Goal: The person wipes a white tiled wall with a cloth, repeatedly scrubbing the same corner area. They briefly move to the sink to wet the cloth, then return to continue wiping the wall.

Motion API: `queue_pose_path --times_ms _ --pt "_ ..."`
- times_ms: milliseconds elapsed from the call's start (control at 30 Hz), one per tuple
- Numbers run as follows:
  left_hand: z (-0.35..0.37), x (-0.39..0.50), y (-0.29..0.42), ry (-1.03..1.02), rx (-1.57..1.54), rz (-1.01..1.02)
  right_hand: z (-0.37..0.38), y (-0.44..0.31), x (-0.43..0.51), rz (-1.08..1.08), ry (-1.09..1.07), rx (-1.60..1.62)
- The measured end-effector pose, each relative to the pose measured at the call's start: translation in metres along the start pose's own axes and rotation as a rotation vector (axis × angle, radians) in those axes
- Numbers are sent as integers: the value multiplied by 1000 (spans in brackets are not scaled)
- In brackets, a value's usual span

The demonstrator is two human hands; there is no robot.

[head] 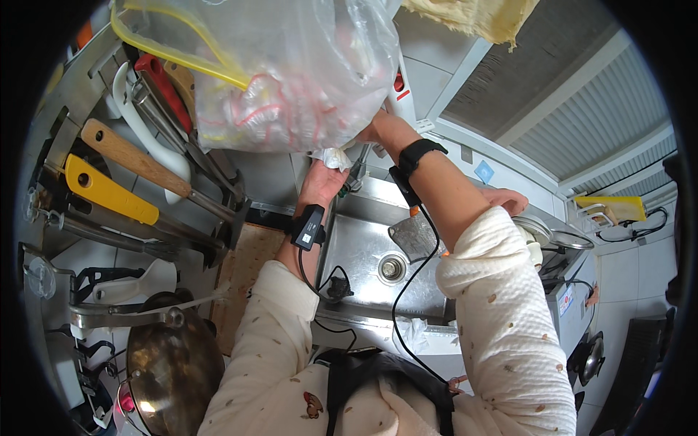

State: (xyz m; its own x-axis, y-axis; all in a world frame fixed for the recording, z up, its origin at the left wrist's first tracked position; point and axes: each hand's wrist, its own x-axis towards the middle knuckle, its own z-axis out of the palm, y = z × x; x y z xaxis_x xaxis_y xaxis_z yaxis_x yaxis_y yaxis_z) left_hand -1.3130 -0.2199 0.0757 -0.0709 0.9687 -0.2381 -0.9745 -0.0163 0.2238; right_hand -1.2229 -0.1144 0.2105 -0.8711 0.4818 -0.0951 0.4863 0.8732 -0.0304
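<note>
A large clear plastic bag (pixel 305 82) with a yellow drawstring hangs in front of me above the sink. Bunched thin plastic with red and yellow edges shows through it. Just under its bottom edge, my left hand (pixel 324 182) is turned palm up, with a crumpled piece of white plastic (pixel 334 158) at its fingers. My right hand (pixel 375 128) reaches behind the bag's lower right side. Its fingers are hidden there, so its hold cannot be seen. Both wrists wear black straps with cabled devices.
Below my arms is a steel sink (pixel 354 234) with a drain strainer (pixel 392 268), a grey cloth (pixel 415 238) and a dark scrubber (pixel 340 287). Knives and spatulas hang at left, including a yellow-handled one (pixel 112 191), above a wok (pixel 172 365). Stacked plates (pixel 531 228) stand right.
</note>
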Motion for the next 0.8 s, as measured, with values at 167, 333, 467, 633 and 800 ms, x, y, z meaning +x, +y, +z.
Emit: queue_pose_path --times_ms 167,333,467,633,800 --pt "-8 9 0 -39 -77 9 -11 -6 -5 95 -87 -1" --pt "-10 21 -1 -29 -120 11 -16 -11 -7 115 -68 -2" --pt "-7 27 -2 59 -106 22 -25 -17 -12 111 -102 -25" --pt "2 22 -3 128 -43 21 -31 -20 -17 124 -132 -12" --pt "7 7 -2 1 122 50 -12 -6 -8 44 -37 58"
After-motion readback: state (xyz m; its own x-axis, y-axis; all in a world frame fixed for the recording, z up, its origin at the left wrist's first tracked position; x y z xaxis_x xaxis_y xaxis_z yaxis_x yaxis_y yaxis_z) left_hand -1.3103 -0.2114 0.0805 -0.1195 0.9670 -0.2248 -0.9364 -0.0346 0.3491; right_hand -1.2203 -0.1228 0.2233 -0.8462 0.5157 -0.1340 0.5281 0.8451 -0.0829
